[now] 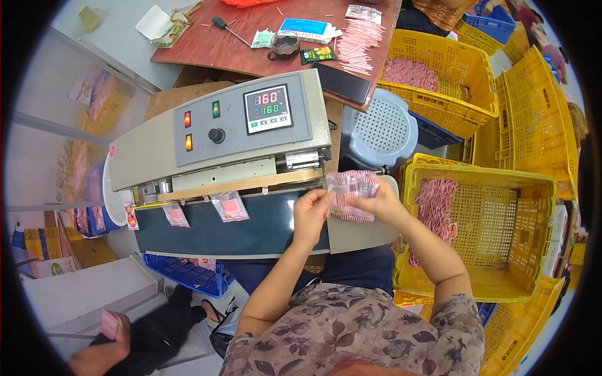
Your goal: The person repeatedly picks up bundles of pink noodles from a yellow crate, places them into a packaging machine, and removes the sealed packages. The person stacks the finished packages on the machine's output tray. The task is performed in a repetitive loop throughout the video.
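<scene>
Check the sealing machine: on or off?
On. The sealing machine has a display lit with red and green digits, plus two glowing orange-red switches.

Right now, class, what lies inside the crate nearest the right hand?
Pink strips are heaped along the left of the crate. The right forearm hides part of that side; anything beneath the strips is covered.

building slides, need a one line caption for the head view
Left hand and right hand hold a striped packet at a grey machine, more packets along its front, yellow crates to the right.
</scene>
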### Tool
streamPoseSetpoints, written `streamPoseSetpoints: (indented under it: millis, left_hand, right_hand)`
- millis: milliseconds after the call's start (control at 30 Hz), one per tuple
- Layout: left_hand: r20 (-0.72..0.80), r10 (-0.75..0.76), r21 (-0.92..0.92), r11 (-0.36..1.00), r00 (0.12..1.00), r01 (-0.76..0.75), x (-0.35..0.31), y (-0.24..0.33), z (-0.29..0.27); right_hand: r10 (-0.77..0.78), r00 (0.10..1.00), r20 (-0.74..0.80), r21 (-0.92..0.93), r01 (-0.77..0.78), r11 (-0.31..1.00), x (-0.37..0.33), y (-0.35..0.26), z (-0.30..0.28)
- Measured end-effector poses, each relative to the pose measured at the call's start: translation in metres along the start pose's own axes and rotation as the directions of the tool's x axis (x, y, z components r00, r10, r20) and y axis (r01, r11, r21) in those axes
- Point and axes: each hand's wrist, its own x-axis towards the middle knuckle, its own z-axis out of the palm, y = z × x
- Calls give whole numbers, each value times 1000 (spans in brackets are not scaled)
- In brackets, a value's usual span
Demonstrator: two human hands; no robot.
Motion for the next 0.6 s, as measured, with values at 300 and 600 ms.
streamPoseSetpoints:
  millis: [300, 600]
  left_hand:
    - [-223, -79, -2, 997, 972, 81, -2, 19, -52]
    - [-48, 117, 205, 973, 992, -104, -10, -1, 0]
  right_hand:
    - [87, 995, 40, 10, -87, 996, 17, -14, 2]
    - [60, 989, 134, -43, -54, 998, 12, -20, 0]
